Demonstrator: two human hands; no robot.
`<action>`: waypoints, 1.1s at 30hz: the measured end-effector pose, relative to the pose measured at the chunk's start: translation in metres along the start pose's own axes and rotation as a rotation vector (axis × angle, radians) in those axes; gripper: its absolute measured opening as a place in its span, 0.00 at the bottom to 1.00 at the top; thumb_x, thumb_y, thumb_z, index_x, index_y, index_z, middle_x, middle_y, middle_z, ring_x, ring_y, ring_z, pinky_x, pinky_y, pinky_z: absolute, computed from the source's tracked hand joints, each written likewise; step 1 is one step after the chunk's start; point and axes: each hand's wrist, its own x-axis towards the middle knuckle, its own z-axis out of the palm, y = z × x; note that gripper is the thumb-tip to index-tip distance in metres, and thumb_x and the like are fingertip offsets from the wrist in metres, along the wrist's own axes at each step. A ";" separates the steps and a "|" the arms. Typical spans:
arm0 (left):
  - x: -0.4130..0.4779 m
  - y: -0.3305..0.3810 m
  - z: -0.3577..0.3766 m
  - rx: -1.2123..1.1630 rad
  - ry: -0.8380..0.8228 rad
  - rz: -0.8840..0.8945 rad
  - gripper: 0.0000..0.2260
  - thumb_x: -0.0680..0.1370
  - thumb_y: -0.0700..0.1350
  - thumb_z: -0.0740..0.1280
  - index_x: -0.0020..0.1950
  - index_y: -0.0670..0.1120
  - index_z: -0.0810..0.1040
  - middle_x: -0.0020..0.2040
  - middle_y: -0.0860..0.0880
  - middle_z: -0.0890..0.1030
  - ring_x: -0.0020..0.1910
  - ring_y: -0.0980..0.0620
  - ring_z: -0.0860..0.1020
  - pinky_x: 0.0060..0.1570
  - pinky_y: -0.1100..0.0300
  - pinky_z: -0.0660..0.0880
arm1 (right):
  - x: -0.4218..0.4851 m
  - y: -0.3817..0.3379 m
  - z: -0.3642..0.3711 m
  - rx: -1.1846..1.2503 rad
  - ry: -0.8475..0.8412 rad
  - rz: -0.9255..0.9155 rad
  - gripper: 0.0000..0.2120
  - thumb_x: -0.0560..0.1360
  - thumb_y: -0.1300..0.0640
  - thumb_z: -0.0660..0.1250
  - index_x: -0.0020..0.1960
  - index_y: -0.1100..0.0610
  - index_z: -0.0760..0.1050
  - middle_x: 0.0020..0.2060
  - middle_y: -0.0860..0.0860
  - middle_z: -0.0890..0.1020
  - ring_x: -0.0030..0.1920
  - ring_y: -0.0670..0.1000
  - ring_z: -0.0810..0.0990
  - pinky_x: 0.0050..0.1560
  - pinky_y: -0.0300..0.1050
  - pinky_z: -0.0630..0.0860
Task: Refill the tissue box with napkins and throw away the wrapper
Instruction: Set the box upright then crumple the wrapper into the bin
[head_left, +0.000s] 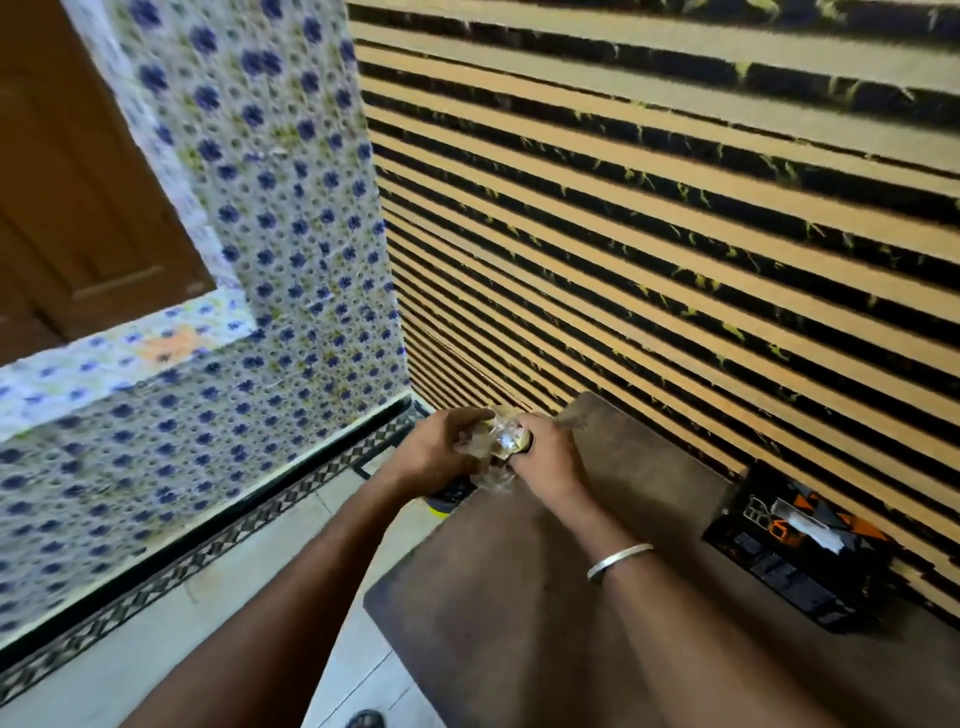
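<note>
We hold the wrapper (493, 441), crumpled and clear, between both hands above the far left corner of the surface (571, 597). Our left hand (441, 447) curls closed around its left side, and our right hand (545, 457) closes on its right, fingers wrapped over the plastic. The box (795, 545) sits at the right edge against the striped wall, a white napkin showing at its slot, so we judge the refill done. Just below our hands, past the left edge, a dark object with a yellow rim (447, 501) shows on the floor; possibly the bin, though we cannot tell. If so, the drop lies straight down, nearer our left hand.
</note>
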 end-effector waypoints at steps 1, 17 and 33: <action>-0.003 -0.009 -0.008 0.055 0.060 0.018 0.30 0.68 0.38 0.74 0.70 0.46 0.76 0.56 0.49 0.83 0.55 0.50 0.82 0.54 0.56 0.79 | 0.003 -0.009 0.006 -0.011 -0.004 -0.005 0.17 0.68 0.66 0.71 0.55 0.56 0.83 0.48 0.52 0.85 0.48 0.51 0.82 0.47 0.38 0.75; 0.033 -0.173 -0.188 0.257 0.239 -0.058 0.13 0.74 0.37 0.70 0.58 0.47 0.83 0.57 0.45 0.81 0.49 0.48 0.81 0.48 0.58 0.80 | 0.087 -0.173 0.190 0.021 0.076 0.017 0.18 0.67 0.69 0.68 0.56 0.58 0.83 0.49 0.53 0.77 0.46 0.50 0.77 0.47 0.32 0.70; 0.233 -0.220 -0.171 0.297 0.020 0.068 0.13 0.69 0.47 0.61 0.37 0.40 0.81 0.31 0.48 0.74 0.31 0.50 0.72 0.32 0.59 0.64 | 0.238 -0.083 0.256 0.128 0.122 0.358 0.14 0.65 0.67 0.71 0.51 0.62 0.82 0.47 0.58 0.83 0.47 0.54 0.79 0.45 0.43 0.72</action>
